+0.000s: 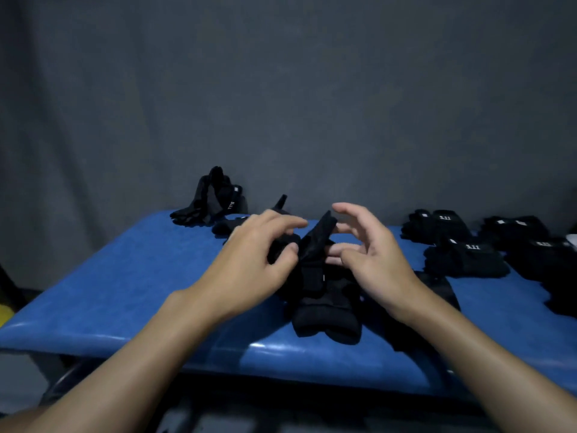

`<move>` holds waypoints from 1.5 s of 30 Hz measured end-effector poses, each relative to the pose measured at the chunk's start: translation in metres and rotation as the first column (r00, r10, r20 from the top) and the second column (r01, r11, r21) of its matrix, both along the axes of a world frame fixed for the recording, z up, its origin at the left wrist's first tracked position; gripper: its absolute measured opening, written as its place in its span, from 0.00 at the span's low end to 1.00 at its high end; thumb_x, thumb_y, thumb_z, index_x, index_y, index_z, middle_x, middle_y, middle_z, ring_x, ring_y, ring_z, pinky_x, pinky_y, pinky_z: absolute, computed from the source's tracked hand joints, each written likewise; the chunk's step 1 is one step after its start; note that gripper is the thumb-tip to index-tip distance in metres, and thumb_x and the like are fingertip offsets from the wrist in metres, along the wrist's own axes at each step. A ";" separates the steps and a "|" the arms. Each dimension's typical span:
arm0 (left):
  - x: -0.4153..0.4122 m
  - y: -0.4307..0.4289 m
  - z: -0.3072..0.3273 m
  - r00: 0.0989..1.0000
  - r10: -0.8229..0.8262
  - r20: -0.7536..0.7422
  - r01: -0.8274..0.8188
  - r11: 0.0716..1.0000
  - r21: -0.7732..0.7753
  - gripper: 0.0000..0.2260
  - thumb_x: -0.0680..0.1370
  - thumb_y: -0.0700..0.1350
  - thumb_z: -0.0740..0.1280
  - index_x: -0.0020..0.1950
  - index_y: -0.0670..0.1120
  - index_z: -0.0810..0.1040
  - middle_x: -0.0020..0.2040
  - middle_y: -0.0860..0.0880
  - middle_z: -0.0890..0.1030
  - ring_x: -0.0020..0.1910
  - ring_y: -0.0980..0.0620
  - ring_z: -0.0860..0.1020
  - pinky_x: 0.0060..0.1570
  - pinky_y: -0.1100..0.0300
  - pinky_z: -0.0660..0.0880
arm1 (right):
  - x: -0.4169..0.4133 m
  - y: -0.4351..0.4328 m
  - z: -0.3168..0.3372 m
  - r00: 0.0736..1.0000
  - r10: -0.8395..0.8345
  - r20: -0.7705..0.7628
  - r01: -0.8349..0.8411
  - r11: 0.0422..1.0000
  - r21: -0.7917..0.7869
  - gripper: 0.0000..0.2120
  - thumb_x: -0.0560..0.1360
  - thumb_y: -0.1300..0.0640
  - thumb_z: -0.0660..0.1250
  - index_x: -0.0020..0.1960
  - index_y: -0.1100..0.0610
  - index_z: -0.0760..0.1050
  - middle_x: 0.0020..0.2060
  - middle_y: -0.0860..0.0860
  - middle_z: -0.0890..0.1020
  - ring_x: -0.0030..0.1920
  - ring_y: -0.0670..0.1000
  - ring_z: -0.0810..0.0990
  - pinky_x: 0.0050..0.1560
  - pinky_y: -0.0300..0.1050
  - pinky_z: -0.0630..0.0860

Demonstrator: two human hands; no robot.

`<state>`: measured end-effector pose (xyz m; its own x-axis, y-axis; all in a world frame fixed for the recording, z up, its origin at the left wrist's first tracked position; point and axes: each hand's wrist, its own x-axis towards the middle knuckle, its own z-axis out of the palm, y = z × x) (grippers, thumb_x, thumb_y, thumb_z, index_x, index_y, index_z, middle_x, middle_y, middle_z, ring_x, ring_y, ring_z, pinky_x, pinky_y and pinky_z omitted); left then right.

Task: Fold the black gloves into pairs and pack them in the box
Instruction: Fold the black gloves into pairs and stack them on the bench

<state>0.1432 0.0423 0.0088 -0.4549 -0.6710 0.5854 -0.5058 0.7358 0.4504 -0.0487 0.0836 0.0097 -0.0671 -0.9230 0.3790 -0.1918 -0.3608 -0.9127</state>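
A pair of black gloves (pixel 324 304) lies in the middle of the blue table (pixel 125 276), its upper part lifted between my hands. My left hand (pixel 259 260) pinches the raised glove fabric with thumb and fingers. My right hand (pixel 371 254) hovers at the glove's right side, fingers spread and loosely curled; lower fingers touch the fabric. Loose black gloves (pixel 212 198) lean against the wall at the back. Folded black pairs (pixel 462 245) lie at the right. No box is in view.
A grey curtain wall (pixel 281 89) stands right behind the table. More folded gloves (pixel 546 264) crowd the right edge. A yellow object (pixel 4 314) shows at the far left, below the table. The table's front edge runs close to my forearms.
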 end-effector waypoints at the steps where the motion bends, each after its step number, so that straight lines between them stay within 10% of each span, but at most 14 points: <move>1: -0.005 0.002 -0.001 0.999 -0.021 0.032 0.021 1.000 0.010 0.18 0.77 0.52 0.60 0.66 0.57 0.76 0.53 0.60 0.76 0.56 0.58 0.74 0.60 0.48 0.72 | -0.001 0.000 -0.001 1.000 0.010 0.013 -0.010 1.000 0.004 0.29 0.74 0.77 0.56 0.64 0.48 0.69 0.53 0.52 0.79 0.43 0.54 0.84 0.56 0.53 0.81; 11: -0.024 0.007 -0.005 0.973 0.008 0.231 0.001 0.999 -0.039 0.23 0.77 0.59 0.53 0.72 0.63 0.69 0.66 0.61 0.72 0.64 0.60 0.71 0.61 0.53 0.66 | -0.013 0.002 -0.004 0.999 0.044 0.003 -0.044 0.999 0.024 0.29 0.76 0.76 0.54 0.68 0.48 0.64 0.55 0.47 0.79 0.53 0.53 0.83 0.62 0.50 0.77; 19: -0.023 0.006 -0.001 0.997 0.043 0.061 -0.040 0.997 -0.060 0.22 0.78 0.50 0.60 0.71 0.51 0.74 0.65 0.59 0.73 0.61 0.57 0.73 0.66 0.53 0.68 | -0.019 0.002 -0.008 0.990 -0.030 -0.140 0.024 0.999 -0.041 0.22 0.73 0.75 0.59 0.55 0.50 0.75 0.59 0.48 0.74 0.53 0.47 0.82 0.56 0.56 0.79; 28: -0.012 0.005 0.002 0.992 -0.074 -0.100 0.068 0.996 -0.058 0.19 0.79 0.46 0.61 0.69 0.46 0.77 0.64 0.56 0.76 0.65 0.57 0.74 0.66 0.55 0.71 | -0.027 -0.003 -0.014 0.926 -0.093 -0.366 0.103 0.995 0.006 0.19 0.75 0.68 0.62 0.56 0.47 0.80 0.71 0.36 0.62 0.58 0.38 0.74 0.51 0.33 0.72; 40: -0.006 0.002 0.007 0.975 0.014 -0.224 -0.023 0.999 -0.037 0.19 0.77 0.47 0.64 0.67 0.44 0.78 0.63 0.61 0.74 0.64 0.70 0.70 0.64 0.75 0.63 | -0.020 -0.006 0.002 0.930 -0.159 -0.331 0.103 0.978 -0.179 0.20 0.70 0.72 0.65 0.53 0.50 0.78 0.54 0.38 0.77 0.62 0.42 0.70 0.58 0.23 0.61; 45: -0.003 0.001 0.011 0.987 0.064 -0.149 -0.084 0.987 -0.136 0.17 0.76 0.48 0.64 0.64 0.47 0.79 0.73 0.52 0.66 0.73 0.56 0.65 0.71 0.51 0.65 | -0.017 -0.004 0.010 0.969 -0.087 -0.230 0.031 0.971 -0.237 0.17 0.69 0.71 0.62 0.52 0.58 0.80 0.54 0.47 0.79 0.58 0.44 0.78 0.63 0.36 0.71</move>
